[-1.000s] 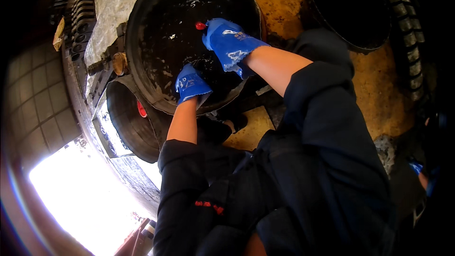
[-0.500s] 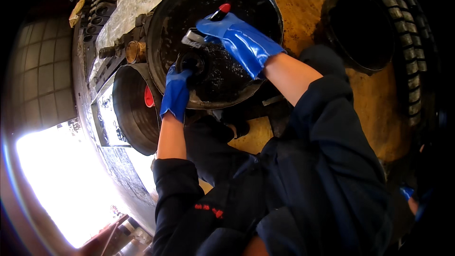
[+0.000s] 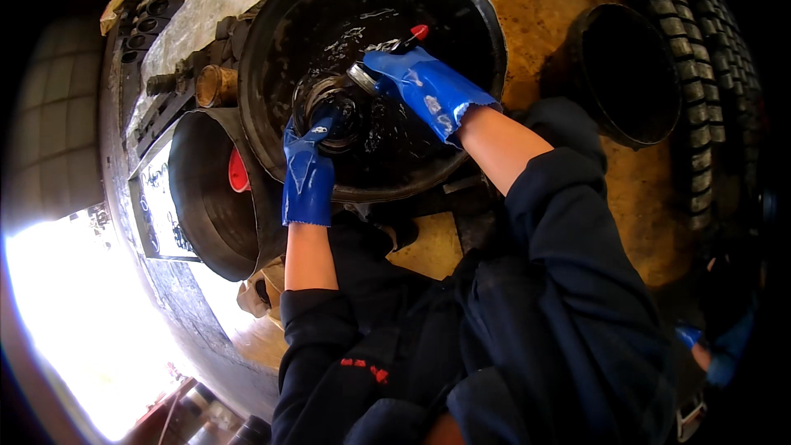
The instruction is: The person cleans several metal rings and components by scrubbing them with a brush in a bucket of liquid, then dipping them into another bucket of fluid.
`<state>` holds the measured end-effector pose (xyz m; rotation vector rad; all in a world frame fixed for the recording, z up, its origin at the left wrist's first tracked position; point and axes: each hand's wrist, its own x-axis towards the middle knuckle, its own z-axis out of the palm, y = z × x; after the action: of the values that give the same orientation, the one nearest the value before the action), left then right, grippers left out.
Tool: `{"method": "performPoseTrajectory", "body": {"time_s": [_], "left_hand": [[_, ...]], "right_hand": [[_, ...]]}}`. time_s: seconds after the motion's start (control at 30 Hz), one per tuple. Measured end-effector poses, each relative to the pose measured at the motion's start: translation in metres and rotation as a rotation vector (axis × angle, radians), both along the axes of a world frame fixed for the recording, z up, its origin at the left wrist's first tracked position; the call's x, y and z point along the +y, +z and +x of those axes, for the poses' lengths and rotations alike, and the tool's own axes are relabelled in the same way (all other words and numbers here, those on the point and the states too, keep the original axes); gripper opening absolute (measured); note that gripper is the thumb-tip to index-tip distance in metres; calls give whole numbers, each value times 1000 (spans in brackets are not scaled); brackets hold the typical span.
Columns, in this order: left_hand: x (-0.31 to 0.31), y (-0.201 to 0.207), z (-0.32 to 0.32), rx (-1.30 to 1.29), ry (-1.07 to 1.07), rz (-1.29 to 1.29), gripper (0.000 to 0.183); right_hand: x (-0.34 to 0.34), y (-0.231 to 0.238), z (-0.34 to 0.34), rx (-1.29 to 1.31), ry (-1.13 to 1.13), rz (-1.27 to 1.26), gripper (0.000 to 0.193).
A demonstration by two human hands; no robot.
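Both of my hands wear blue rubber gloves and work inside a large round black tub [image 3: 371, 194] of dark liquid. My left hand [image 3: 309, 169] is closed on a dark, wet, ring-shaped metal part [image 3: 339, 147] at the tub's near left side, partly in the liquid. Gripped in my right hand [image 3: 428, 86] is a brush [image 3: 362, 77]; its red-tipped black handle sticks out above the glove. The brush head is beside the ring's upper right edge; whether it touches cannot be made out.
Left of the tub lies a dark open drum [image 3: 216, 198] with a red round thing [image 3: 238, 171] inside. A rusty cylinder [image 3: 217, 86] stands behind it. To the right are a black bucket [image 3: 630, 74] and large ridged tracks [image 3: 671, 41]. Another person's blue glove [image 3: 688, 334] shows low right.
My right hand and the brush have shifted right and slightly down. The ring now shows more, its rim raised and glossy, and the liquid around it is rippled.
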<state>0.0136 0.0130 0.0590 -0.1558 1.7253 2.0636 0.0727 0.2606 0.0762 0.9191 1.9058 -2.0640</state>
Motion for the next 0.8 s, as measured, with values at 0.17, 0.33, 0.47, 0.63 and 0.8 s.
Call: {"method": "performPoseTrajectory", "body": {"time_s": [0.17,0.33,0.47,0.63,0.8], "left_hand": [[9,-3,-16,-21,-117,-1,55],[12,-5,-12,-19,-138,43,54],[-18,5,-11,-25,-126,-172,58],[29,-13,-9,-10,-313,-161,53],[-6,6,-9,82,-207,-156,59]], "right_hand": [[11,-56,0,-222,70,200,45],[8,-68,-15,-276,12,476,39],[-18,-22,-35,228,8,-198,24],[16,-102,-72,740,296,-481,22],[3,-36,-34,44,43,-23,28]]}}
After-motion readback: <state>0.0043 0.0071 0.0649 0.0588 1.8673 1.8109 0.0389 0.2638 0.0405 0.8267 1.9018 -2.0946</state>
